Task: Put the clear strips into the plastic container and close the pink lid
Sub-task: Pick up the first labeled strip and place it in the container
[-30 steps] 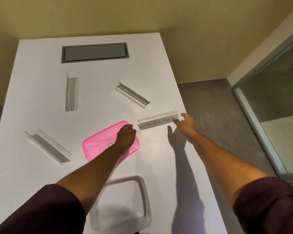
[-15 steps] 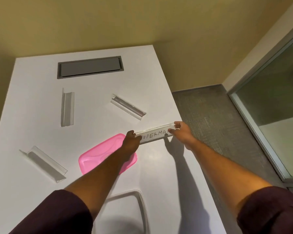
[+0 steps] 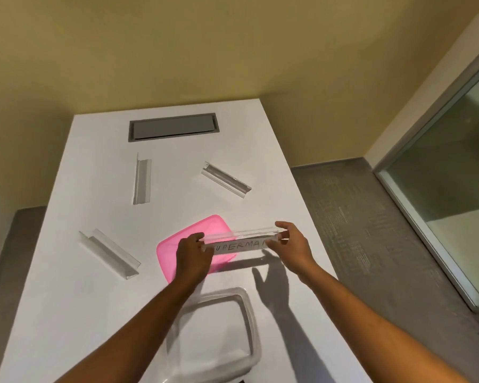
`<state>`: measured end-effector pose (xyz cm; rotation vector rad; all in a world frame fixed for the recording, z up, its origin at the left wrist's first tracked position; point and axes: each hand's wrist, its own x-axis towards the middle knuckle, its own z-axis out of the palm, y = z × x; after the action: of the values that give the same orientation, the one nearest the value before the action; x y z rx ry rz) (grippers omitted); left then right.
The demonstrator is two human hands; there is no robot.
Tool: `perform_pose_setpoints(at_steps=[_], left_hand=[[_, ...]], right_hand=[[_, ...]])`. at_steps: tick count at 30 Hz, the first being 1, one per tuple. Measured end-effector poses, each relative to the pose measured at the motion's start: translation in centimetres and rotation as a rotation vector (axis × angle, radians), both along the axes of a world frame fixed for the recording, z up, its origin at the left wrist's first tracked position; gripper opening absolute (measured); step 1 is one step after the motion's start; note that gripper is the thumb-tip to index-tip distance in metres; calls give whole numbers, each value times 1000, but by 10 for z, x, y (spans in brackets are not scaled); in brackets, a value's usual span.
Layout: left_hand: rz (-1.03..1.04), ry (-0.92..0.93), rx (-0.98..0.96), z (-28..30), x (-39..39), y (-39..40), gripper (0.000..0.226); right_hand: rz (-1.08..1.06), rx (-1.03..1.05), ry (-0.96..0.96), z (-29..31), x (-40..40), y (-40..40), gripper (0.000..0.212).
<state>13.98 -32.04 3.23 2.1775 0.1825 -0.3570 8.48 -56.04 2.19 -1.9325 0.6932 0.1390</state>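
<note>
A clear strip with a handwritten paper label (image 3: pixel 239 242) is held in the air above the table, over the right edge of the pink lid (image 3: pixel 177 246). My left hand (image 3: pixel 192 254) grips its left end and my right hand (image 3: pixel 289 246) grips its right end. The pink lid lies flat on the white table (image 3: pixel 67 313). The open clear plastic container (image 3: pixel 249 313) stands near me, below the hands. Three more clear strips lie on the table: one at the left (image 3: pixel 109 252), one upright at the back left (image 3: pixel 142 178), one at the back right (image 3: pixel 226 179).
A grey cable hatch (image 3: pixel 173 130) is set into the table's far end. The table's right edge drops to a grey carpeted floor (image 3: pixel 371 217). A glass partition (image 3: pixel 454 175) stands at the right, and a yellow wall lies behind.
Both hands closed on the ends of the labelled strip and lifted it off the table toward me. My left hand left the pink lid. The camera tilted up.
</note>
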Motion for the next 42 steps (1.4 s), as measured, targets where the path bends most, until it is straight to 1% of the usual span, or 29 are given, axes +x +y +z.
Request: perform_pose_setpoints(at_steps=[4,7,10,12,17,20,23,25,28,31,33,36,39,42], left_hand=[[-86,-53,84,8,-47,66,56],[-159,-92,117,7,-83,110,59],[-231,-147,144,2,-115,141,57],[-248,-158,177,-4,-131,157,51],[-269,-125,305,-15,-156,174,31],[-276,-154,397,-17,-166,174,30],[-263,-189,436,-17,-169,169,31],[-323,-242,466,-20,-170,166,31],[-370,-285,457,-30,-168,165,28],[-427,-207,524,-50,-162,164,29],[-442,-149,578,-64,-159,162,29],[-411,-39,621,-78,-158,159,27],[-372,33,620,-86,-159,155,24],[-319,79,629,-87,-159,152,18]], right_hand=[[240,-208,-17,16,-50,39,49],[372,-369,-15,20,-83,67,43],[460,-462,-19,16,-106,89,42],[504,-536,-11,10,-116,101,41],[541,-680,23,-6,-135,124,42],[544,-740,19,-11,-141,129,41],[531,-787,13,-18,-146,129,42],[530,-812,-17,-23,-149,127,42],[597,-822,-97,-27,-149,123,40],[732,-894,-166,-30,-143,120,40],[850,-995,-122,-32,-138,122,33],[1030,-1112,-11,-37,-129,128,14],[1114,-1166,69,-37,-122,137,3],[1113,-1176,145,-37,-118,141,14]])
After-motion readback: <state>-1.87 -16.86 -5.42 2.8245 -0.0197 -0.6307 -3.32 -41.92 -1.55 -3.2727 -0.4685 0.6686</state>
